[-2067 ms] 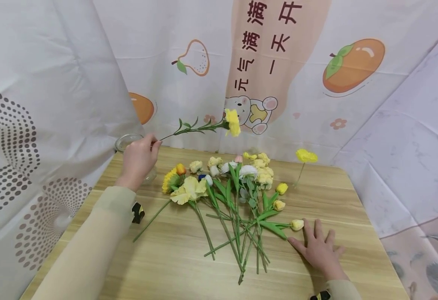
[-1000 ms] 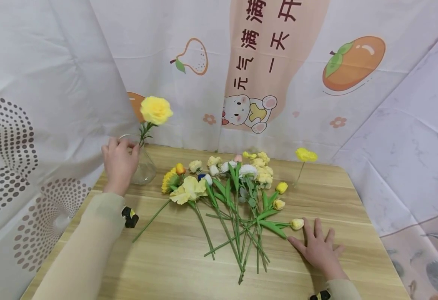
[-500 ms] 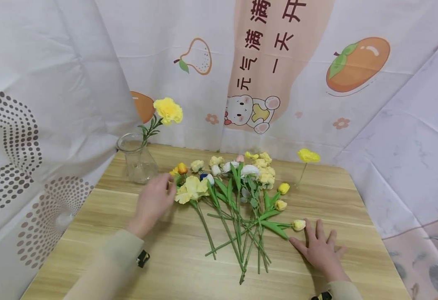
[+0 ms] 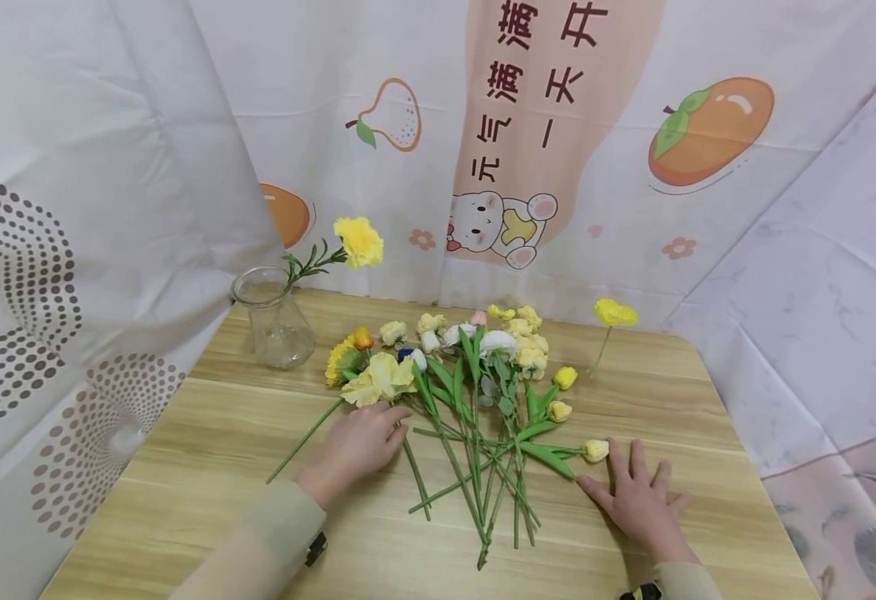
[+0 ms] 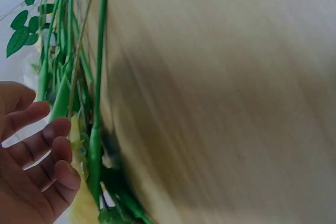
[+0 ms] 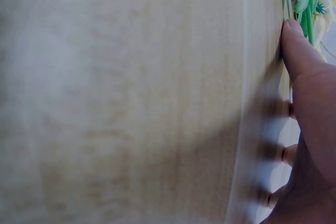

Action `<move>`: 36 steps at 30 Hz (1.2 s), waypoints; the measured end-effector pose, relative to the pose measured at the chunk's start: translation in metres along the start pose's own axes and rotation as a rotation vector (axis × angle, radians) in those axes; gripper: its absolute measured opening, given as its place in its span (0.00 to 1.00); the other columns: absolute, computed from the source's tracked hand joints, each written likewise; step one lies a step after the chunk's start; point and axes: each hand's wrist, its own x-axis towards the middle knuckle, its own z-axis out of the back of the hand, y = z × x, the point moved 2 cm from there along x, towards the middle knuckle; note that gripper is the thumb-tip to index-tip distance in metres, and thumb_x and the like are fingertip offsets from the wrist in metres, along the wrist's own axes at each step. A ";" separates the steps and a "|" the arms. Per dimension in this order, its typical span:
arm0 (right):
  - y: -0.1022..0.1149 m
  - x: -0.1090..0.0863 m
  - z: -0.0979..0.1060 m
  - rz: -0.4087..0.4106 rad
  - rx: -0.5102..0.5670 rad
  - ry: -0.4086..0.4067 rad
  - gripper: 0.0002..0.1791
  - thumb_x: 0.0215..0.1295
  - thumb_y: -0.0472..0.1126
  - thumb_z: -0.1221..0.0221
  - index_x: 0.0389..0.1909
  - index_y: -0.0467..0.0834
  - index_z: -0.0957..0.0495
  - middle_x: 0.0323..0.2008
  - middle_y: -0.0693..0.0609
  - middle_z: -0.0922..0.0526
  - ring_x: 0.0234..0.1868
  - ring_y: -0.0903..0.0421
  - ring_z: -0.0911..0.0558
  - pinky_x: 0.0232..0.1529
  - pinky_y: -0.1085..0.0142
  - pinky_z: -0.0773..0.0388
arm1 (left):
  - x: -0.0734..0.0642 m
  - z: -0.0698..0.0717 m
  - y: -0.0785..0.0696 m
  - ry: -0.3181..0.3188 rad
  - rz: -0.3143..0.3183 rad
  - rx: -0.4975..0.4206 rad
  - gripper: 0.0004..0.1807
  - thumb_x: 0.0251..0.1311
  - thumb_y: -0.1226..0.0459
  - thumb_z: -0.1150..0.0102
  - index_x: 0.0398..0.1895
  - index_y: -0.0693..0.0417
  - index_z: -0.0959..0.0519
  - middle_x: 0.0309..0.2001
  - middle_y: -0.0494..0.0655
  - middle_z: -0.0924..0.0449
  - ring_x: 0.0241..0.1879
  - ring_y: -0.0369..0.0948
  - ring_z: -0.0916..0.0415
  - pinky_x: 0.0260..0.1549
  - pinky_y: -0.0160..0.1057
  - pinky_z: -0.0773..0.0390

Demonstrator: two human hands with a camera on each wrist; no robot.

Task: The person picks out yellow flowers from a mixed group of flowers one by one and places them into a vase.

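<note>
My left hand [image 4: 362, 440] is just below the pale yellow ruffled flower [image 4: 382, 378], over its green stem [image 4: 416, 479]. In the left wrist view its fingers [image 5: 52, 145] are loosely bent beside the stems, with nothing visible between them. A yellow carnation [image 4: 360, 242] leans to the right out of the clear glass vase [image 4: 282, 333] at the back left. My right hand [image 4: 642, 498] lies spread on the tabletop, its fingertips near a cream tulip [image 4: 595, 451]. The right wrist view shows its thumb [image 6: 299, 51] near green leaves.
Artificial flowers lie in a heap mid-table, among them a sunflower [image 4: 342, 362], an orange tulip [image 4: 362, 337], white blooms [image 4: 498, 342] and yellow tulips [image 4: 564, 377]. A yellow poppy-like flower [image 4: 615, 312] is at the back right. Printed curtains [image 4: 332, 50] enclose the wooden table [image 4: 272, 533].
My left hand placed the carnation's stem in the vase and let go, then moved right and toward me to the pale yellow flower. The carnation tipped further right. My right hand stayed put.
</note>
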 end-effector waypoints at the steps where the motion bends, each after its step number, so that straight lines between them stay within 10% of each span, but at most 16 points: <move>1: 0.000 0.000 0.000 -0.001 0.001 0.000 0.59 0.66 0.80 0.55 0.82 0.41 0.58 0.76 0.23 0.65 0.67 0.09 0.67 0.46 0.10 0.73 | -0.001 -0.003 0.000 0.015 -0.002 0.006 0.14 0.71 0.56 0.40 0.56 0.46 0.16 0.42 0.45 0.15 0.36 0.45 0.16 0.30 0.49 0.16; 15: 0.005 -0.002 0.003 0.000 0.002 0.005 0.58 0.66 0.79 0.55 0.81 0.41 0.56 0.76 0.22 0.64 0.67 0.09 0.67 0.46 0.09 0.69 | -0.006 -0.018 0.008 -0.010 0.032 -0.076 0.04 0.67 0.64 0.36 0.36 0.54 0.15 0.35 0.45 0.18 0.33 0.45 0.18 0.33 0.46 0.17; 36: 0.004 -0.001 0.004 -0.014 0.019 0.034 0.59 0.66 0.79 0.56 0.82 0.41 0.59 0.77 0.24 0.68 0.68 0.10 0.70 0.47 0.10 0.71 | -0.005 0.017 0.021 -0.184 0.156 -0.182 0.10 0.59 0.75 0.32 0.34 0.55 0.23 0.30 0.47 0.17 0.28 0.43 0.20 0.26 0.42 0.21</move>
